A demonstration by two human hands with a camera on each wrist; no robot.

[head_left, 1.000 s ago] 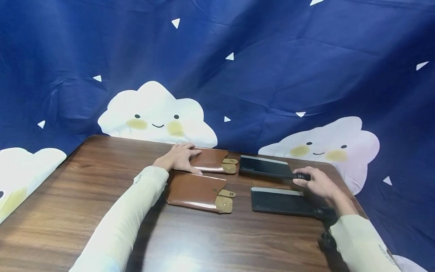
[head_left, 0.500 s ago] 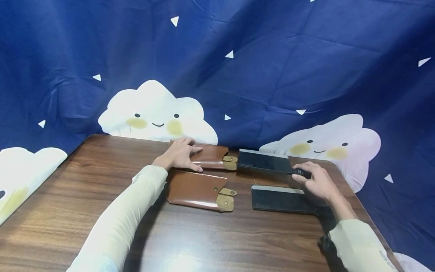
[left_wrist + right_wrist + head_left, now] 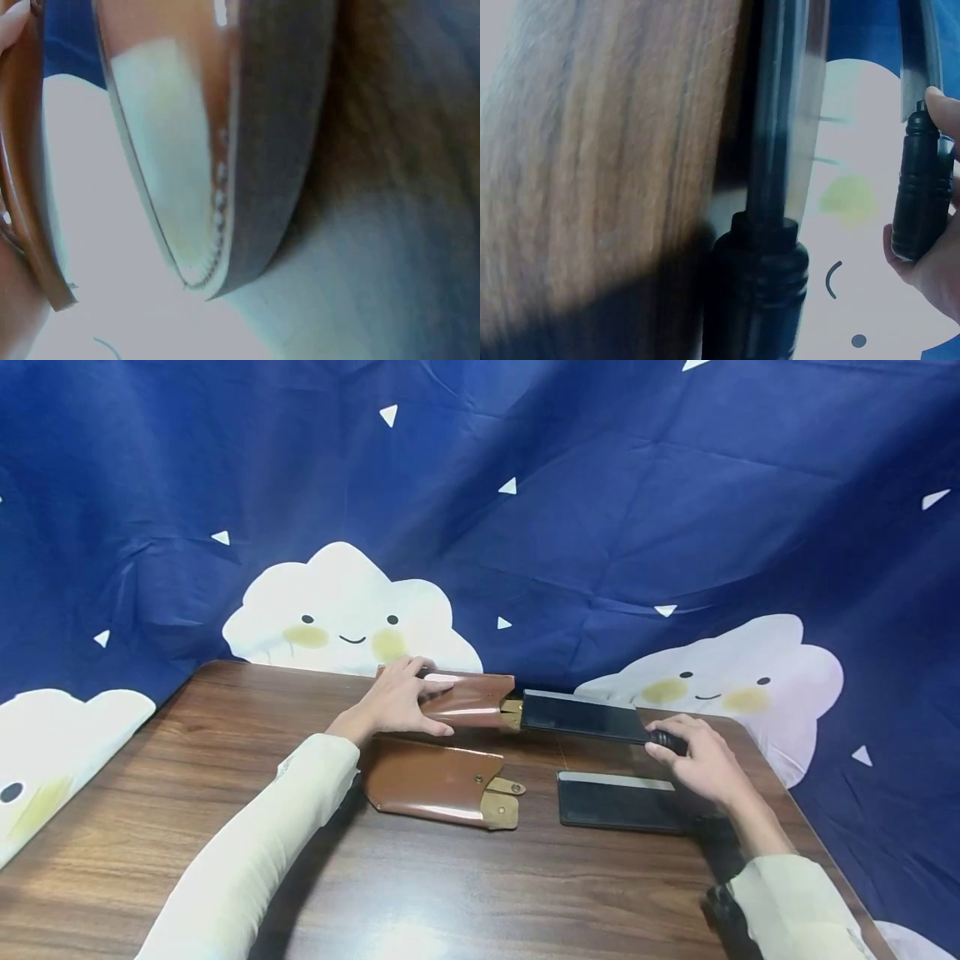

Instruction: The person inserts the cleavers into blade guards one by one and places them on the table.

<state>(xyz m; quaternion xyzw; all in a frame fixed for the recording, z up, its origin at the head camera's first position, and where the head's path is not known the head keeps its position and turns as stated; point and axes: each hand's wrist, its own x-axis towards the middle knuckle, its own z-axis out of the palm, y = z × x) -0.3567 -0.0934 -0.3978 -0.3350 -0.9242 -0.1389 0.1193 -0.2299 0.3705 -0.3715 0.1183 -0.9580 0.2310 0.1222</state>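
My left hand point(image 3: 397, 700) grips the far brown leather sheath point(image 3: 480, 697) by its closed end, thumb on the near side. Its mouth and tan strap face right, toward a cleaver. My right hand point(image 3: 697, 760) holds that cleaver point(image 3: 585, 717) by its ribbed black handle point(image 3: 919, 187); its dark blade has a silver edge along the far side. The blade's left end meets the strap in the head view. A second sheath point(image 3: 431, 781) lies nearer on the table, its stitched end point(image 3: 262, 150) large in the left wrist view. A second cleaver point(image 3: 618, 802) lies below my right hand.
The wood-grain table point(image 3: 465, 893) stretches forward to a blue curtain point(image 3: 450, 510) printed with smiling clouds, which hangs right behind its far edge. The near cleaver's handle point(image 3: 757, 292) stands close in the right wrist view.
The far sheath has risen and moved slightly right in my left hand. The cleaver in my right hand has lifted a little and shifted left, so blade and sheath mouth are closer.
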